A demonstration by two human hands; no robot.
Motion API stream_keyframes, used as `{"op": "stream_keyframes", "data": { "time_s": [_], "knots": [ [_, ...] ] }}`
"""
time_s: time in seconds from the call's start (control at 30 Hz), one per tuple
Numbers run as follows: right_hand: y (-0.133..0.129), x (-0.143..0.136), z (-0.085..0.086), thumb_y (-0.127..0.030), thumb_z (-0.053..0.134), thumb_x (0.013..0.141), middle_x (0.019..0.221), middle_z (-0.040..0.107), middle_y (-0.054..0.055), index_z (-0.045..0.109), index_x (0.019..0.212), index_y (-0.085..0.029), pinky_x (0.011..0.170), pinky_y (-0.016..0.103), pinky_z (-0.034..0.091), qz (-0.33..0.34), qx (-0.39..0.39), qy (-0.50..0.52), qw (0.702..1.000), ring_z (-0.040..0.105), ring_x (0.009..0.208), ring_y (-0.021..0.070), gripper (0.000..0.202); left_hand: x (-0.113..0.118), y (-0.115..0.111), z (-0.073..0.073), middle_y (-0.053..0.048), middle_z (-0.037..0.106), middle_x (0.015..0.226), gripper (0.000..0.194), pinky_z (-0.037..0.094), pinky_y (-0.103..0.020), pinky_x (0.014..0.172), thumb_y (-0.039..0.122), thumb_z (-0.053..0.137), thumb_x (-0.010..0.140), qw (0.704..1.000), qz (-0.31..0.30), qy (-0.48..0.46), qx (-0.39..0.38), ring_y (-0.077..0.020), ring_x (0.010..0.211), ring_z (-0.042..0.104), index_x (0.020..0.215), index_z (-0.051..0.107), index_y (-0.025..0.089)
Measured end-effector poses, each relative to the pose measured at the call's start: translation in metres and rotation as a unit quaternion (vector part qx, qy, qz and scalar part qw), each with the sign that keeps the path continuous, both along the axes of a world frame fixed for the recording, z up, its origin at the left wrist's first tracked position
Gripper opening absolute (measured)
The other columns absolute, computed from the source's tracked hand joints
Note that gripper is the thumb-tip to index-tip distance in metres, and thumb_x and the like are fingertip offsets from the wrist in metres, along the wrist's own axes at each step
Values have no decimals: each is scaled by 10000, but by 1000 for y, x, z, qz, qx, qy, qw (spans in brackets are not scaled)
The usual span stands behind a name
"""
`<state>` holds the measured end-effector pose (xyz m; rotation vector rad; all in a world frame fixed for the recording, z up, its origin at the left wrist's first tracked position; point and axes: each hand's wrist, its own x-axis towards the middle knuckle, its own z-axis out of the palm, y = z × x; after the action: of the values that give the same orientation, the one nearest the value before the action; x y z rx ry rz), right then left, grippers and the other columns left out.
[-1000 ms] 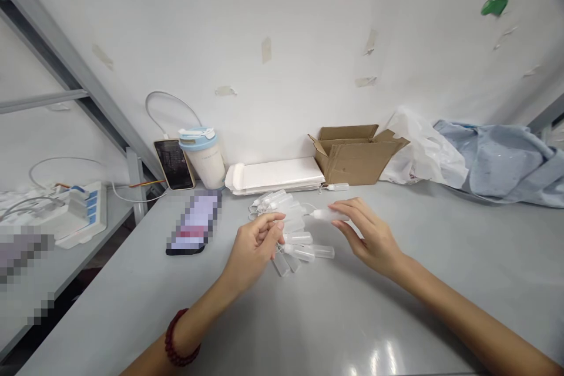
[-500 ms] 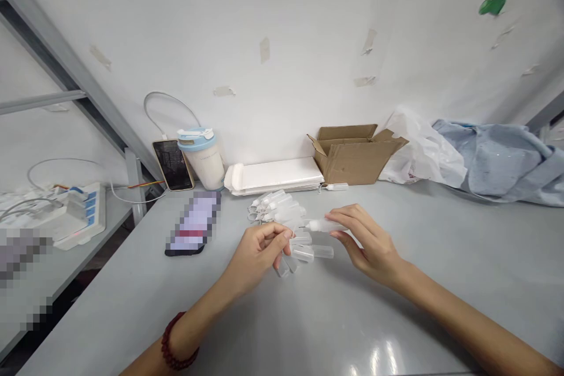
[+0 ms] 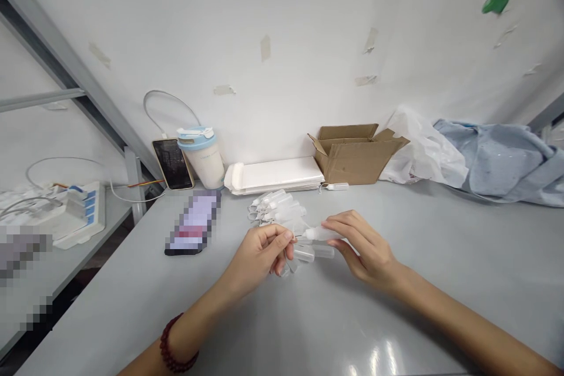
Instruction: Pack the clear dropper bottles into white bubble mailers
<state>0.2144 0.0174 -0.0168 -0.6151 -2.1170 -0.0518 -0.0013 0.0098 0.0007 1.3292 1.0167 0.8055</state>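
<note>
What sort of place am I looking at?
Probably a workshop or packing bench, though I can't be certain: a grey work surface bears a heap of small translucent bottles and an open cardboard box.

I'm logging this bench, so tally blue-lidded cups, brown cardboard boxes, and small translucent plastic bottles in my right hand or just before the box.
Blue-lidded cup: 1
Open brown cardboard box: 1
Small translucent plastic bottles: 2 (one in your right hand, one before the box)
Total: 4
</note>
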Motion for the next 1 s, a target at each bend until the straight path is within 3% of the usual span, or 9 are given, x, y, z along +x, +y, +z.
{"op": "stream_keyframes", "data": {
  "time_s": [1.0],
  "knots": [
    [-5, -2, -4, -76, 488, 852, 889, 608, 112, 460, 1189, -149, 605, 348, 443, 7, -4, -1, 1000, 514, 736, 197, 345, 2, -3, -1, 31, 503, 579, 324, 302, -186, 448, 401, 498, 853, 999, 18, -12, -23, -41, 418, 383, 669, 535, 137]
  ]
}}
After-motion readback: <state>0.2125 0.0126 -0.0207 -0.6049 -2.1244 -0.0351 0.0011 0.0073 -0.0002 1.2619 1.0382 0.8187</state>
